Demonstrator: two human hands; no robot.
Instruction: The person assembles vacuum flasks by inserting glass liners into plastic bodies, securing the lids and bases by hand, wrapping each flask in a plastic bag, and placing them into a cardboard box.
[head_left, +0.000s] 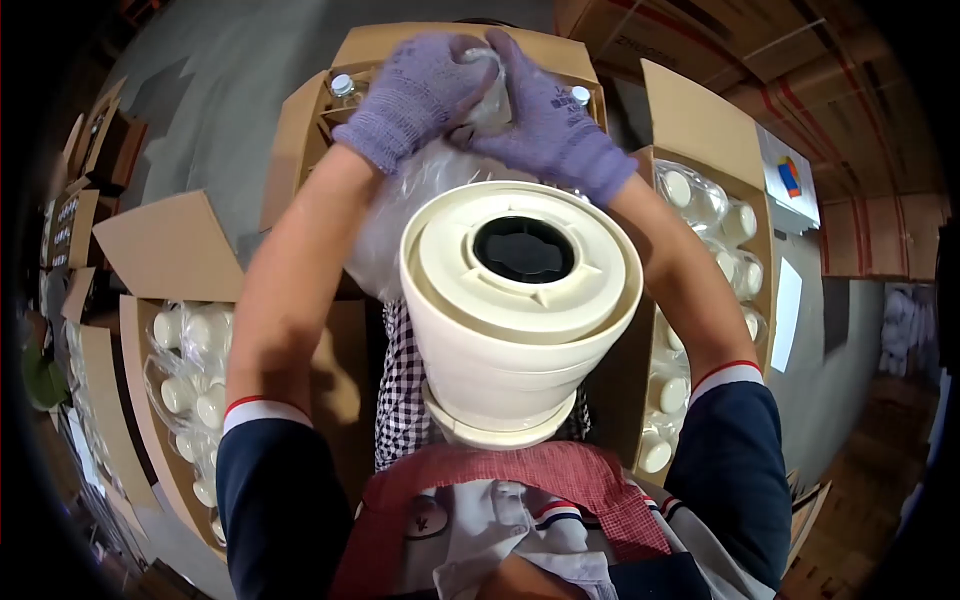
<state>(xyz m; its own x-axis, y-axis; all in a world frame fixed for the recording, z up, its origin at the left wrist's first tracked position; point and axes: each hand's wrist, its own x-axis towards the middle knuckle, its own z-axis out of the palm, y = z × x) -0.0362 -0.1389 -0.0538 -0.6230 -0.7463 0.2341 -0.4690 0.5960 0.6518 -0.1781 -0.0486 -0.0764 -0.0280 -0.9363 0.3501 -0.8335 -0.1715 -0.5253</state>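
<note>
Presently, both gloved hands are engaged with one item at the top centre of the frame: a sheet of clear plastic (pixel 395 215). The left hand (pixel 430 85) has its fingers curled in upon a gathered part of it; the right hand (pixel 555 115) faces it, fingers bent narrow upon the same bunch. Exact fingertip contact cannot be told. The plastic's slack hangs below the hands, to the left of a cream pot (pixel 500 365) at centre frame, whose end with a black centre (pixel 523 250) faces the camera. Behind the hands stands an open upper carton (pixel 295 150), with a capped bottle (pixel 343 88) visible at its left. Film-wrapped, pale-capped containers fill the left carton (pixel 170 245), at lower left, and the right carton (pixel 705 120), at right of centre; both have flaps raised.
</note>
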